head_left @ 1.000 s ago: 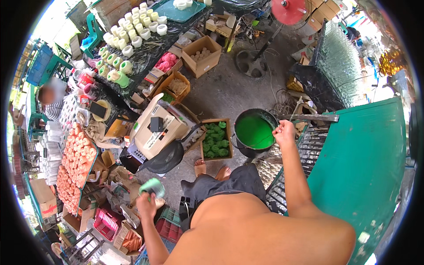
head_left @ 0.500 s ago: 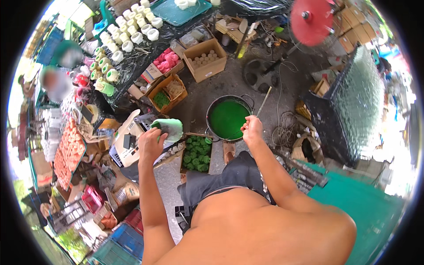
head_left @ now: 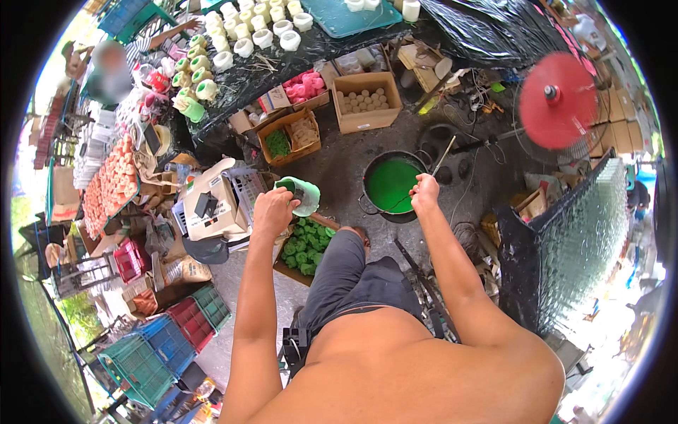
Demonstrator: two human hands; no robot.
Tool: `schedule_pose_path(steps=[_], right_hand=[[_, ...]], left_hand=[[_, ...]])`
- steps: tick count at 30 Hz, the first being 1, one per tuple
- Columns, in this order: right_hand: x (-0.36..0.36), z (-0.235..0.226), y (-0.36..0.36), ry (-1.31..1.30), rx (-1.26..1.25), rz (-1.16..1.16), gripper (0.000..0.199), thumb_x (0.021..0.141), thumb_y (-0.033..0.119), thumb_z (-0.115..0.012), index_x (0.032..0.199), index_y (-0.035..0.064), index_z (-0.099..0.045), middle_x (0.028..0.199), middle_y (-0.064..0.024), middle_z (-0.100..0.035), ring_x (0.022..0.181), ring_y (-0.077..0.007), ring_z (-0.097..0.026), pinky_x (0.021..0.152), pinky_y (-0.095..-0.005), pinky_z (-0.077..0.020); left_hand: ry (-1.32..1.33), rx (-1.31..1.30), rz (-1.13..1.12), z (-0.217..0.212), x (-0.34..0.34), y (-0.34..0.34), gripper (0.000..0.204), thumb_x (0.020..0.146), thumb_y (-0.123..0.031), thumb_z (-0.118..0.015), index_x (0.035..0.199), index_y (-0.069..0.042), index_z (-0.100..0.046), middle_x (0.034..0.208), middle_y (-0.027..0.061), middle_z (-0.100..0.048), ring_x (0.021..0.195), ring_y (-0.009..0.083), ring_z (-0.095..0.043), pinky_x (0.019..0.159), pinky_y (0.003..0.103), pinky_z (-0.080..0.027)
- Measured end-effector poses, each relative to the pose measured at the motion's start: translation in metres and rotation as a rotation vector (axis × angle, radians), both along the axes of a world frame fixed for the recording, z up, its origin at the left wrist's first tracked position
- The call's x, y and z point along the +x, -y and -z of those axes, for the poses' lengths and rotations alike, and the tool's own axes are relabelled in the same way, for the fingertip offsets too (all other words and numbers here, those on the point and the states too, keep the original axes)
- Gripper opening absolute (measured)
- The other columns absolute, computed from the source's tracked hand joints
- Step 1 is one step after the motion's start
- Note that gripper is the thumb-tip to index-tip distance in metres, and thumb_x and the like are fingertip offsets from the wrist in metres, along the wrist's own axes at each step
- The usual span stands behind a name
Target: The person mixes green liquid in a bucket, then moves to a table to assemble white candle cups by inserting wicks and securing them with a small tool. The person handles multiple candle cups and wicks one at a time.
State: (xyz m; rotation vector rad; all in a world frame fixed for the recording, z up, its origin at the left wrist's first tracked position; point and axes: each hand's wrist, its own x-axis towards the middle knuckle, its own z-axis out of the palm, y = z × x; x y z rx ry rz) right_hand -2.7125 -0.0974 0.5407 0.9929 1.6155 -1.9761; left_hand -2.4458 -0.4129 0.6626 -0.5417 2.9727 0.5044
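My left hand [head_left: 274, 214] grips the rim of a pale green cup-shaped container [head_left: 307, 201]. The cup is tilted, its mouth partly visible, and hangs by the far end of a box of green crumpled pieces [head_left: 306, 247]. My right hand [head_left: 424, 193] is closed around a thin pale stick [head_left: 443, 155], whose upper end points away to the far right. That hand is at the right edge of a dark two-handled pot [head_left: 366, 189] holding bright green liquid [head_left: 390, 177]. Whether the stick's lower end reaches the liquid is not plain.
Beyond the pot are a carton of round pale balls [head_left: 364, 99] and a carton of green and tan bits [head_left: 308, 145]. A red-centred fan [head_left: 558, 102] stands far right. Rows of white cups [head_left: 258, 39] cover a black-draped table. Stacked plastic crates [head_left: 166, 343] lie near left.
The view has swung, so most surroundings sit further right. My left hand has carried the cup rightward, closer to the pot, and turned it. My right hand still holds the stick beside the pot.
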Motion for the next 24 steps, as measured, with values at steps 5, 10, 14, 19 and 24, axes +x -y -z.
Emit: schedule_pose_path(steps=[5,10,14,19,24], right_hand=[[-0.045,0.036,0.023,0.037,0.132,-0.037,0.006,0.083,0.006,-0.059,0.084,0.0103,-0.056,0.063,0.0004,-0.038,0.046,-0.0137,-0.034,0.05,-0.038,-0.0351],[-0.094,0.089,0.05,0.049,0.22,-0.092,0.003,0.083,0.009,-0.057,0.083,0.0111,-0.056,0.061,0.0,-0.038,0.045,-0.0143,-0.035,0.045,-0.0389,-0.033],[-0.116,0.146,0.054,0.117,0.285,-0.098,0.002,0.083,0.01,-0.059,0.082,0.0084,-0.059,0.059,-0.0033,-0.046,0.045,-0.0169,-0.043,0.043,-0.0362,-0.0373],[-0.132,0.209,0.088,0.132,0.289,-0.181,0.006,0.084,0.007,-0.059,0.084,0.011,-0.054,0.062,0.0017,-0.039,0.046,-0.0126,-0.037,0.046,-0.0356,-0.0336],[-0.173,0.274,0.11,0.144,0.185,-0.272,0.007,0.088,0.005,-0.058,0.085,0.0106,-0.054,0.064,0.0017,-0.042,0.051,-0.0118,-0.038,0.05,-0.0328,-0.0353]], left_hand=[[-0.011,0.012,-0.075,0.032,-0.025,0.017,0.025,0.094,-0.03,-0.073,0.081,-0.009,-0.073,0.086,0.0065,-0.069,0.087,0.031,-0.071,0.076,0.048,-0.05],[0.028,-0.002,-0.069,0.101,-0.088,0.041,0.027,0.095,-0.032,-0.071,0.08,-0.01,-0.074,0.086,0.0053,-0.07,0.087,0.0297,-0.071,0.073,0.048,-0.049],[0.048,0.013,-0.051,0.164,-0.151,0.047,0.026,0.096,-0.033,-0.071,0.081,-0.012,-0.074,0.087,0.0044,-0.07,0.088,0.0288,-0.071,0.076,0.047,-0.048],[0.149,0.039,-0.088,0.224,-0.209,0.042,0.024,0.096,-0.03,-0.071,0.083,-0.01,-0.074,0.089,0.0064,-0.07,0.089,0.0312,-0.071,0.076,0.049,-0.048],[0.172,0.06,-0.172,0.278,-0.27,0.03,0.024,0.097,-0.028,-0.07,0.083,-0.009,-0.073,0.089,0.0083,-0.069,0.088,0.0333,-0.071,0.077,0.051,-0.048]])
